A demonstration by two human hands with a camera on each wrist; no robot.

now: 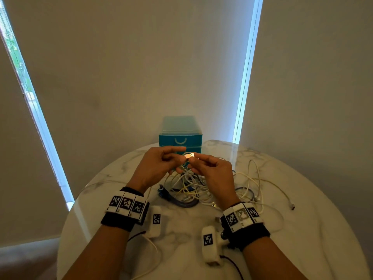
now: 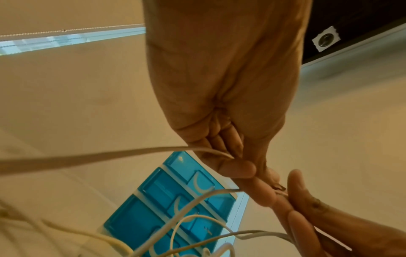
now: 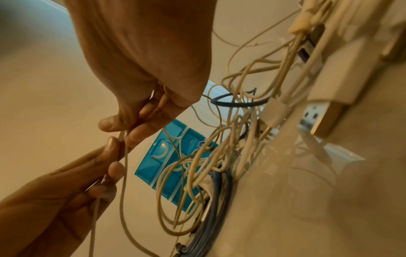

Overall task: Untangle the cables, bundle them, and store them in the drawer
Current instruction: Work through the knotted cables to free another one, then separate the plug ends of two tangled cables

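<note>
A tangle of white and cream cables (image 1: 191, 188) lies mid-table on the marble table (image 1: 302, 229). Above it both hands hold one white cable whose USB plug (image 1: 189, 156) sticks up between them. My left hand (image 1: 178, 153) has the cable running through its curled fingers (image 2: 228, 147), with the index finger stretched out. My right hand (image 1: 194, 163) pinches the same cable (image 3: 123, 156) just behind the plug between thumb and fingertips (image 3: 136, 135). Strands hang from the hands down to the tangle (image 3: 219, 156). The teal drawer unit (image 1: 180, 136) stands behind, its drawers (image 2: 175, 208) closed.
A dark blue cable (image 1: 187, 204) curls at the near edge of the tangle. Loose white cable loops (image 1: 256, 178) spread to the right, ending in a small dark connector (image 1: 292, 207). Walls and blinds stand close behind the round table's far edge.
</note>
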